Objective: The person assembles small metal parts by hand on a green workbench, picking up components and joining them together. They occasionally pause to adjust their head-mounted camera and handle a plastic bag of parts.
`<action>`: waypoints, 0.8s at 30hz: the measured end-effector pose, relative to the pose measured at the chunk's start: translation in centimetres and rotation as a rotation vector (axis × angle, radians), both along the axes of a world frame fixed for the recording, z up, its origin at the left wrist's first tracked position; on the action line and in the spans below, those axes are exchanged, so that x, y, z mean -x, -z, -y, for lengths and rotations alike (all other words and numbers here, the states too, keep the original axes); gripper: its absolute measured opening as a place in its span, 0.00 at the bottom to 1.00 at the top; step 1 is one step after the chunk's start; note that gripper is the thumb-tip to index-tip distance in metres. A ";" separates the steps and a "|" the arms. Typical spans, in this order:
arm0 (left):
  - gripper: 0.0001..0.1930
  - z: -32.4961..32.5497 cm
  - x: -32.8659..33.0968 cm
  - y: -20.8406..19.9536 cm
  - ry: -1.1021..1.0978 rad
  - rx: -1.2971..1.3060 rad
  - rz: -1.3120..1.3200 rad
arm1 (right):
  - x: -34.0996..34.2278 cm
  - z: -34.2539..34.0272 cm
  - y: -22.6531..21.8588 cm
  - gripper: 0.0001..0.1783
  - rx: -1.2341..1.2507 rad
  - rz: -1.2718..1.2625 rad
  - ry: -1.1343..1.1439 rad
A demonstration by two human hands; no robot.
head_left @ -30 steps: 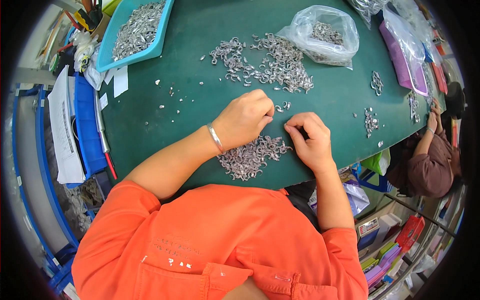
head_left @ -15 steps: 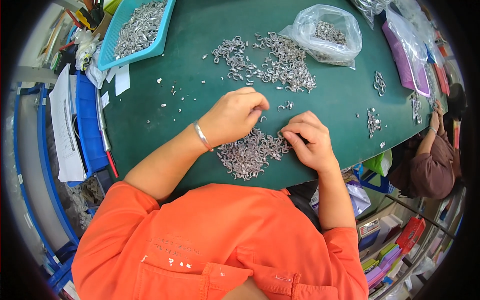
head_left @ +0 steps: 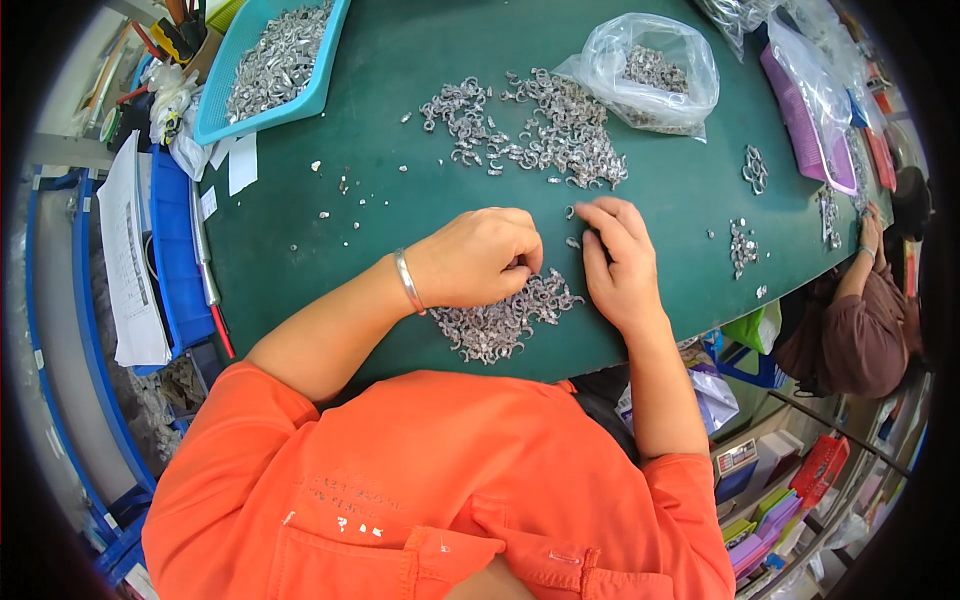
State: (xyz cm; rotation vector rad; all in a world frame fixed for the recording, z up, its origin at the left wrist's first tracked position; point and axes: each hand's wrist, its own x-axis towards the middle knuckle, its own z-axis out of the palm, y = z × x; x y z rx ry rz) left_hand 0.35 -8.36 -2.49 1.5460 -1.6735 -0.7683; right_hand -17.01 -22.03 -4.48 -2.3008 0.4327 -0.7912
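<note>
A heap of small silvery C-shaped metal pieces [head_left: 495,325] lies close in front of me on the green table. My left hand [head_left: 475,258] is bent over the heap's upper edge, its fingers curled together in a pinch; what they hold, if anything, is hidden. Right of the heap, my right hand [head_left: 622,265] rests with thumb and forefinger apart. By its forefinger tip is a loose metal piece [head_left: 570,212], and another lies just below, near the thumb. Farther back spreads a larger pile of similar pieces [head_left: 565,135].
A clear plastic bag [head_left: 705,95] of pieces stands behind the larger pile. At far left is a turquoise basket [head_left: 210,115] full of metal parts. A purple basket [head_left: 800,120] and small clusters of parts sit at right, near a co-worker's arm [head_left: 855,275].
My left hand has moved down onto the heap's upper edge. My right hand has left the heap's right side and reached up to the loose pieces, its thumb and forefinger now apart.
</note>
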 end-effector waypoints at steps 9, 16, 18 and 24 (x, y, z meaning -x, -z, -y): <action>0.05 0.1 -0.8 0.7 -0.260 0.092 -0.001 | -1.5 0.1 -1.0 0.21 0.110 -0.050 -0.195; 0.16 0.3 -2.2 1.7 -0.570 0.156 0.358 | -2.1 0.6 -0.4 0.23 0.189 -0.071 -0.097; 0.16 0.2 -2.6 1.5 -0.534 0.157 0.429 | -2.0 0.6 -0.6 0.22 0.194 -0.094 -0.111; 0.16 0.9 -2.1 1.3 -0.398 0.204 0.173 | -1.4 0.7 -0.4 0.21 0.166 -0.065 -0.102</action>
